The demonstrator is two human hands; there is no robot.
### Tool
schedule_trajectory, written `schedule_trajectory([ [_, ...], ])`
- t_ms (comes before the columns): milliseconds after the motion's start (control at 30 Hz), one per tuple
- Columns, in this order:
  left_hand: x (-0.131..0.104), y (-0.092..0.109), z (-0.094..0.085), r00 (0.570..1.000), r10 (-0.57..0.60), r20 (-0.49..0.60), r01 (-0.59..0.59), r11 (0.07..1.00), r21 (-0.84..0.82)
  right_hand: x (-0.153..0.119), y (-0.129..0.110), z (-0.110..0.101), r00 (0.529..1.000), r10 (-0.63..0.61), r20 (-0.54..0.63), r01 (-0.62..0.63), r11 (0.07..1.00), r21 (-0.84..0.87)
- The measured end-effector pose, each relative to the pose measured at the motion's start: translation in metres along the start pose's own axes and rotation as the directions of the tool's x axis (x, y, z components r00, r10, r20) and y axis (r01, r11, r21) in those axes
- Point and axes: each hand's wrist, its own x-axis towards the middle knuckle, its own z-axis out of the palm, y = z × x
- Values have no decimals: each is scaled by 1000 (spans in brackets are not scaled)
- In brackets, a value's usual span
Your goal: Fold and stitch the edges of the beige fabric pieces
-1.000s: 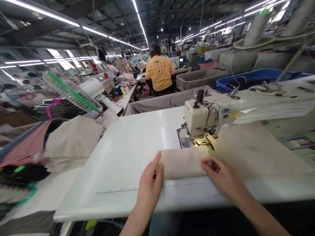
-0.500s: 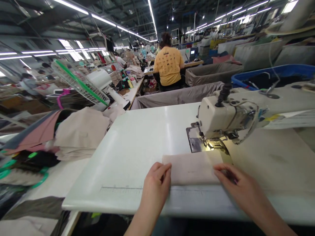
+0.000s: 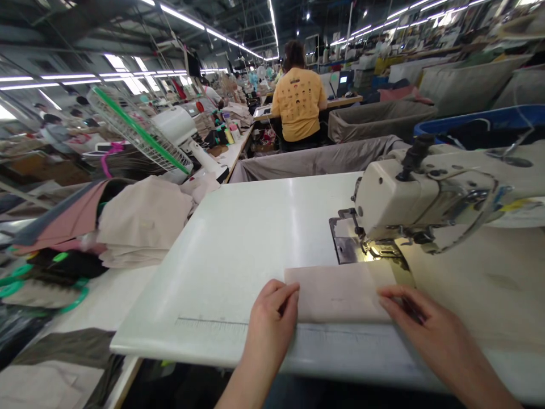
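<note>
A folded-looking beige fabric piece [image 3: 336, 289] lies on the pale desk [image 3: 238, 238], directly in front of the person, with a short faint mark on its near half. The left hand [image 3: 276, 312] is at its 9 o'clock edge, the grip closed in a pinch, thumb and forefinger together on the cloth. The right hand [image 3: 419, 321] is at its 3 o'clock end, the grip likewise nearly closed, thumb and index fingertips at the fabric, the other fingers curled under. Taking the fabric piece as the clock's centre, the metal needle plate [image 3: 349, 251] is just beyond it at 12 o'clock, and the sewing machine head [image 3: 394, 199] stands at 1 o'clock, a light glowing by the presser foot [image 3: 383, 251]. A larger beige panel [image 3: 477, 272] spreads at 3 o'clock under the machine's arm; whether it joins the held piece cannot be told. A printed ruler scale [image 3: 213, 322] runs along the near side of the desk, from between 8 and 9 o'clock to 6. Between 9 and 10 o'clock sits a stack of beige cloth [image 3: 145, 218], with a tilted green-rimmed fan [image 3: 142, 130] at 10. A person in a yellow shirt [image 3: 298, 105] sits with back turned between 11 and 12.
</note>
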Motion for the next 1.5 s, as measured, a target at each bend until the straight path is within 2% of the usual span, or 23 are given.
schedule_trajectory([
  [200, 2, 1, -1, 1000, -20, 1, 20, 1000, -2, 4, 7, 1, 1000, -2, 2, 2, 1000, -7],
  [533, 6, 7, -2, 998, -57, 11, 57, 998, 22, 2, -9, -4, 1000, -23, 15, 23, 999, -25],
  [700, 12, 11, -6, 996, -58, 66, 54, 997, 62, 3, -9, -4, 1000, -26, 12, 26, 1000, 8],
  [867, 19, 12, -13, 992, -40, 122, 25, 992, 124, 6, -11, -4, 998, -67, 15, 65, 991, 113],
  [1000, 24, 10, -18, 990, 1, 141, -21, 990, 141, 9, -10, -3, 995, -39, 91, 27, 992, 126],
  [1233, 25, 1, -19, 991, 53, 124, -74, 982, 176, 12, -12, -5, 987, 26, 157, -44, 993, 108],
  [1400, 24, -8, -22, 980, 52, 191, -93, 973, 213, 14, -15, -6, 985, 37, 167, -55, 993, 105],
  [1500, 23, -9, -24, 979, 50, 196, -96, 969, 228, 14, -15, -6, 985, 41, 167, -59, 993, 103],
])
